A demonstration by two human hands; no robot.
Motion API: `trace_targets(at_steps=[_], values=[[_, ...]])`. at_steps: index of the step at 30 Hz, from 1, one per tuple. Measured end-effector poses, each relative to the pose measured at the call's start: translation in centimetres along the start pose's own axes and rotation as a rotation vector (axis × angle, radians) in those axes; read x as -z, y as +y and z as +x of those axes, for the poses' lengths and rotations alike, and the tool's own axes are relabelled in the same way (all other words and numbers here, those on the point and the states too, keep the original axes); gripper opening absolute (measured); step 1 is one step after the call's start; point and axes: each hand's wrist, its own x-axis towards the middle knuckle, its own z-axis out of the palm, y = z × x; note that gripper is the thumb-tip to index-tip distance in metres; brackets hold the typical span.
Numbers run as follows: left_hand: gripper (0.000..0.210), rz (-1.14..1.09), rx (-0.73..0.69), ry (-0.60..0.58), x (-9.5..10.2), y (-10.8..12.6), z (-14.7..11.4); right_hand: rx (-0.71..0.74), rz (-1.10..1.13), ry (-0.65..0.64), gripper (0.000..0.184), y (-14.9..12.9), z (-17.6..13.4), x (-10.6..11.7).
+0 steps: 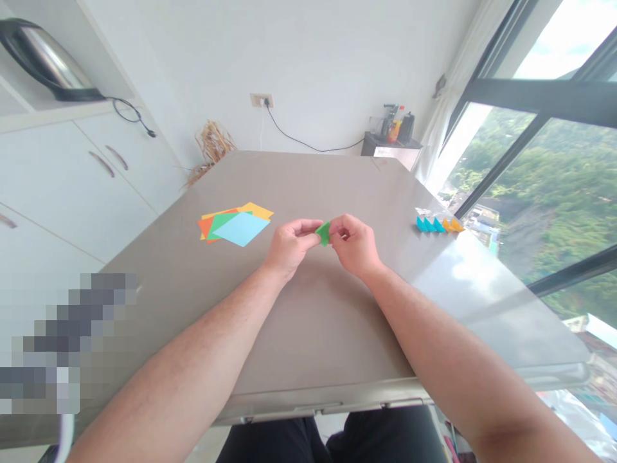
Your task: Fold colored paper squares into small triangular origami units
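Observation:
A small folded piece of green paper (324,234) is held between my two hands above the middle of the table. My left hand (290,245) pinches its left side between thumb and fingers. On the other side, my right hand (354,241) has its thumb and fingertips closed on the paper's right edge. The fingers hide part of the folds. Left of my hands lies a loose stack of coloured paper sheets (241,229), light blue on top, with green, orange and yellow below. Far to the right stands a row of small folded paper pieces (430,225), blue and yellow-orange.
The grey-brown table (308,321) reaches toward the white wall. A blurred dark object (72,328) lies at its left edge. Windows (544,167) line the right side. A low cabinet (391,146) with bottles stands beyond the far corner; a kettle (53,58) sits on a shelf at left.

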Motion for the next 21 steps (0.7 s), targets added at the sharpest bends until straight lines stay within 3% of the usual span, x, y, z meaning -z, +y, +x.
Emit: trace_targets(at_steps=[2,4,7,11,16,18,21], values=[[0.034,0.029,-0.017,0.012,0.0,0.0,0.0,0.066,-0.037,0.016,0.018,-0.1,0.0,0.1],[0.035,0.113,-0.084,0.052,-0.1,0.1,-0.2,0.038,-0.044,0.031,0.018,-0.4,0.1,0.2],[0.033,0.267,-0.261,0.092,-0.3,0.3,-0.6,-0.147,0.055,-0.030,0.013,-1.1,0.2,0.4],[0.027,0.293,-0.370,0.064,-0.7,0.6,-1.1,-0.344,0.293,-0.091,0.028,-1.2,0.5,0.7],[0.026,-0.019,-0.109,0.018,0.1,1.1,-0.6,-0.350,0.574,-0.168,0.023,-0.7,0.7,1.3],[0.027,-0.087,0.035,-0.122,0.6,1.4,-0.2,-0.376,0.683,-0.267,0.023,-0.7,0.8,1.7],[0.022,-0.118,0.124,-0.302,1.1,1.6,0.0,-0.421,0.759,-0.405,0.023,-0.9,0.8,2.2]])
